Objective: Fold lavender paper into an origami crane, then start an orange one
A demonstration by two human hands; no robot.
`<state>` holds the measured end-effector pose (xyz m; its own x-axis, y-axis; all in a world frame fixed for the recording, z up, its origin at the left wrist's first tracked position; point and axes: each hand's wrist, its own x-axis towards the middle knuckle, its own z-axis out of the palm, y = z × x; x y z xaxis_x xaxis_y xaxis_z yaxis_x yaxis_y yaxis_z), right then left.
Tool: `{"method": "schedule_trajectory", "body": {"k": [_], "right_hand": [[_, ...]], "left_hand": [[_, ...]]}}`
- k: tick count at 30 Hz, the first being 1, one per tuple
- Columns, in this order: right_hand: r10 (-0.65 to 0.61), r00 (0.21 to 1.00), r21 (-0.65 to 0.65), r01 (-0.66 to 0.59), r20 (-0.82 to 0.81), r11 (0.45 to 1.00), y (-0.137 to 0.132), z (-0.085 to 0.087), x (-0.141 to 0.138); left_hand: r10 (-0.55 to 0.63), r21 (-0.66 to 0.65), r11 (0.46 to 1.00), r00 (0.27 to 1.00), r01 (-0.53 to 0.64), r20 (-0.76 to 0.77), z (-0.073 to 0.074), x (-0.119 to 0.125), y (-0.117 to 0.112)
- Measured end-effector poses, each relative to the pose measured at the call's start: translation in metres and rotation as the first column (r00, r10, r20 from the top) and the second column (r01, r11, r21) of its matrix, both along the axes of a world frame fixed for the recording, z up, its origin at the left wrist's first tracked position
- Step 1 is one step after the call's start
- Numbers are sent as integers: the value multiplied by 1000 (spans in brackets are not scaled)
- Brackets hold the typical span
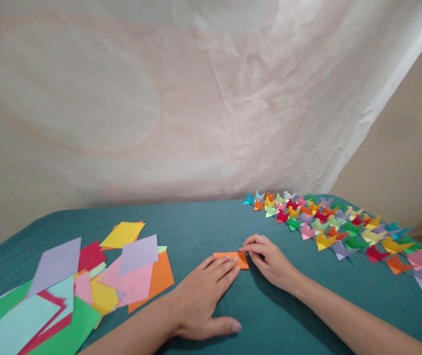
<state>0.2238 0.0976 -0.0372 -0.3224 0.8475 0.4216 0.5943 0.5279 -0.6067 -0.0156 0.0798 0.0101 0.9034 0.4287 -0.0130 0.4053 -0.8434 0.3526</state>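
A small folded piece of orange paper lies flat on the green tablecloth in front of me. My left hand rests on it from the left, fingers stretched out over most of the paper and thumb spread apart. At the paper's right edge, my right hand has its thumb and index finger pinched together on the upper right corner. The other right fingers are curled in. Part of the orange paper is hidden beneath the left fingers.
Loose coloured paper sheets lie overlapping on the left, near my left forearm. Rows of small folded paper birds in many colours stand on the right, beyond my right forearm. A pale hanging cloth rises behind the table's far edge.
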Motion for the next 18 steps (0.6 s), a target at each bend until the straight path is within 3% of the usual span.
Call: {"method": "schedule_trajectory", "body": {"k": [7, 18], "right_hand": [[12, 988, 31, -17, 155, 999, -11, 7, -3], [-6, 978, 49, -5, 210, 999, -11, 7, -4]], "left_hand": [[-4, 5, 1000, 1000, 4, -10, -2, 1, 1], [2, 0, 1000, 1000, -2, -17, 1, 1, 0]]}}
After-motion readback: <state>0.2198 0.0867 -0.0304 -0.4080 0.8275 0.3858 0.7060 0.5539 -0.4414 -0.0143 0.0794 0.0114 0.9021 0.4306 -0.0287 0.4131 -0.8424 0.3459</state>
